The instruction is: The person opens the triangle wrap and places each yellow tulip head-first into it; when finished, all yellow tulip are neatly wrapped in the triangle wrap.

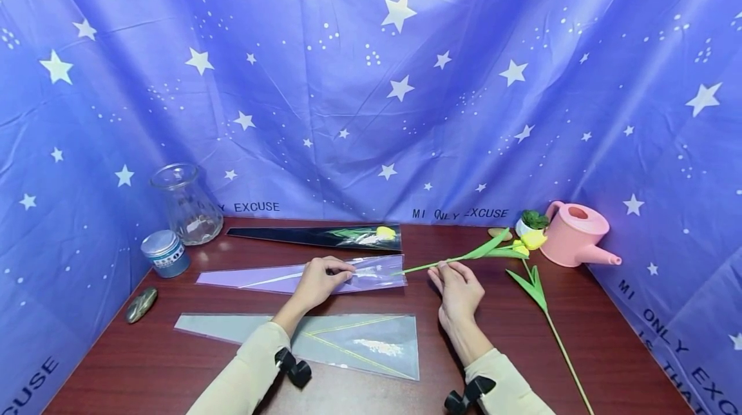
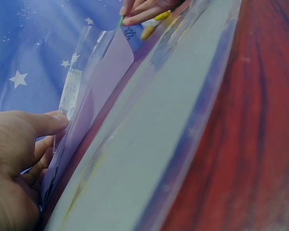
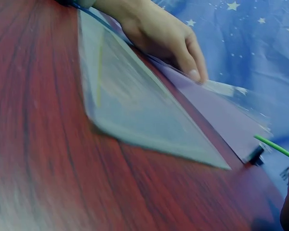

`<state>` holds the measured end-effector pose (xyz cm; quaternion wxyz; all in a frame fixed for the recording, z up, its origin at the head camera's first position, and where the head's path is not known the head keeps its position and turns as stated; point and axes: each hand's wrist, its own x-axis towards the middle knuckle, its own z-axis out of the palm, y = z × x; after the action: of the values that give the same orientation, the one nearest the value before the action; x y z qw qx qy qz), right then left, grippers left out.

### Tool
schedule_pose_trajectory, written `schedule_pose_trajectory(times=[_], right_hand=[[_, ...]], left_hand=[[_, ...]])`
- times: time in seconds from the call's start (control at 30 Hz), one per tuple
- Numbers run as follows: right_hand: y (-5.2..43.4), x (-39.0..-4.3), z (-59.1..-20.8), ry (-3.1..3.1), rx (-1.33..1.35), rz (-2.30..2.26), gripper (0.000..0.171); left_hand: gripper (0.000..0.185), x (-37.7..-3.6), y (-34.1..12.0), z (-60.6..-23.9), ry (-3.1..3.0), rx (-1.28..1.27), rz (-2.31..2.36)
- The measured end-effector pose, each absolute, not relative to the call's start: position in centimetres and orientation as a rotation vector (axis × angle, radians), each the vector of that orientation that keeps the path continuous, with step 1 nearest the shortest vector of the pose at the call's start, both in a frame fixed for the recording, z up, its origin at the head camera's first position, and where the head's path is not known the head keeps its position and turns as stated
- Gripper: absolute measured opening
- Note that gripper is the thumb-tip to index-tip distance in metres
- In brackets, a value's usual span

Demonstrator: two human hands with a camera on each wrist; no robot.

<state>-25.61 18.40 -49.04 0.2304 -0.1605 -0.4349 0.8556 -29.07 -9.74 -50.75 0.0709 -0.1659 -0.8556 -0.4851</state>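
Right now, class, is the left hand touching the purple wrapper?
Touching: the left wrist view shows the left hand pinching the purple wrapper at its clear side.

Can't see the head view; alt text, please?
The left hand pinches a purple, tapering plastic sleeve; the right hand holds a yellow, green-stemmed tulip, its stem tip at the sleeve's wide end. A grey tapering plastic sleeve lies nearer, a black one behind.

The long-stemmed artificial tulip [image 1: 485, 247] has a green stem, green leaves and a yellow head. The tapered purple plastic sleeve [image 1: 371, 273] bears a pale line; the tapered grey plastic sleeve [image 1: 365, 336] bears yellow V-shaped lines. The blue-violet cloth backdrop [image 1: 348, 99] carries white stars, white dots and black lettering.
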Motion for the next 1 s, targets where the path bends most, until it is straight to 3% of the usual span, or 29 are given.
schedule_pose_trajectory(times=[1.0], right_hand=[[13.2,-25.1,-49.6,-1.336,-0.526,2.255,0.01]], left_hand=[[0.012,-28.8,-9.5,-50.5,-2.588,-0.469,-1.467]])
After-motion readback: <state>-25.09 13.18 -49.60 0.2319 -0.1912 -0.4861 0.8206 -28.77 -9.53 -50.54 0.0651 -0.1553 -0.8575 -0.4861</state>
